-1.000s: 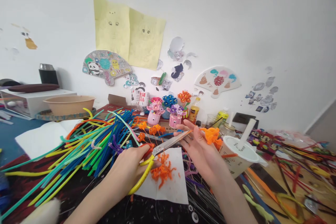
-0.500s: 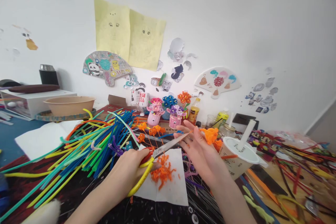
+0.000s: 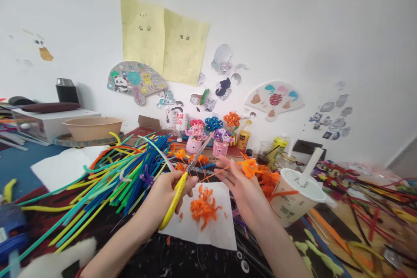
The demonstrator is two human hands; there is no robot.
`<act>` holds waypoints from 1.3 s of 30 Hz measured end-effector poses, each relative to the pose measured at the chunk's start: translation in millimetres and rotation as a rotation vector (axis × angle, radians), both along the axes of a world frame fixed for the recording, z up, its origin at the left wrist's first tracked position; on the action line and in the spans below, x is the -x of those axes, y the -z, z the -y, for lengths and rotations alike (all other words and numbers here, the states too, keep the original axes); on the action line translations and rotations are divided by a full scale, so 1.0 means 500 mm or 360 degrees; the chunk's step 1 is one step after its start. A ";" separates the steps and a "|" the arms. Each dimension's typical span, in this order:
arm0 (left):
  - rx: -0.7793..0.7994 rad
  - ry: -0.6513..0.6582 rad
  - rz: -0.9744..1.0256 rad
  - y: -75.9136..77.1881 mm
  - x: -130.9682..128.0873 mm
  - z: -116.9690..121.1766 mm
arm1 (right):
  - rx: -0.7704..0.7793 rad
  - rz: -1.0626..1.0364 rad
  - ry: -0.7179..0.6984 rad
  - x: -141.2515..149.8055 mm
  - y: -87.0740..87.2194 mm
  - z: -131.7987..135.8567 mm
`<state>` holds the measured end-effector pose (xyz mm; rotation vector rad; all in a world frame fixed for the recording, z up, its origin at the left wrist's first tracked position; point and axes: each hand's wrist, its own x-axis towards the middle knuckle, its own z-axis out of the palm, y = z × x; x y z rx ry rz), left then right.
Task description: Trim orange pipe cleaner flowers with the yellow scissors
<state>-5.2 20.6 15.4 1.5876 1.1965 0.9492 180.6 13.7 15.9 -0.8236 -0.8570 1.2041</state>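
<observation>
My left hand (image 3: 163, 191) is closed round the yellow handles of a pair of scissors (image 3: 182, 180), whose blades point up and away toward the small flower pots. My right hand (image 3: 239, 182) pinches a curled orange pipe-cleaner flower (image 3: 249, 167) by its thin stem, fingers partly spread. Below both hands lies a white paper sheet (image 3: 211, 230) with a heap of orange fuzz trimmings (image 3: 203, 206).
A big pile of coloured pipe cleaners (image 3: 114, 173) spreads to the left. A white lidded cup with a straw (image 3: 295, 193) stands right of my hand. Small pink pots with flowers (image 3: 208, 139), bottles and a tan bowl (image 3: 93, 127) line the wall.
The scissors have swung from pointing right at the orange flower to pointing up and away. My right hand has moved slightly left and down with the flower.
</observation>
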 end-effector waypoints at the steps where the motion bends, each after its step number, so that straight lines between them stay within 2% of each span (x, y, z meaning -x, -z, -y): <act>1: 0.0005 -0.0039 0.0055 0.000 -0.002 0.001 | 0.0013 0.0006 -0.0028 0.008 0.004 0.002; 4: 0.0051 -0.0046 0.0121 0.002 -0.005 0.001 | 0.0053 0.0004 -0.0057 0.024 0.012 0.006; 10: 0.0178 0.0144 0.0127 0.000 0.000 0.007 | 0.0044 0.0042 -0.0039 0.024 0.011 0.006; 15: 0.0259 0.0195 0.0307 0.005 -0.002 0.011 | 0.0007 0.0145 -0.0013 0.018 0.013 0.001; 25: 0.0448 0.0292 0.0644 0.027 0.019 -0.004 | -0.0356 0.0739 0.0236 -0.024 -0.015 -0.009; 28: 0.0466 0.0276 0.0687 0.026 0.024 -0.005 | -0.0406 0.0979 0.0327 -0.039 -0.016 -0.013; 30: 0.0449 0.0245 0.0670 0.021 0.025 -0.004 | -0.0385 0.1024 0.0352 -0.046 -0.014 -0.016; 34: 0.0422 0.0225 0.0574 0.007 0.028 0.001 | -0.0108 0.0729 0.0208 -0.048 -0.010 -0.017; 39: 0.0358 0.0274 0.0547 0.000 0.027 0.008 | 0.0280 0.0059 -0.0251 -0.043 -0.003 -0.017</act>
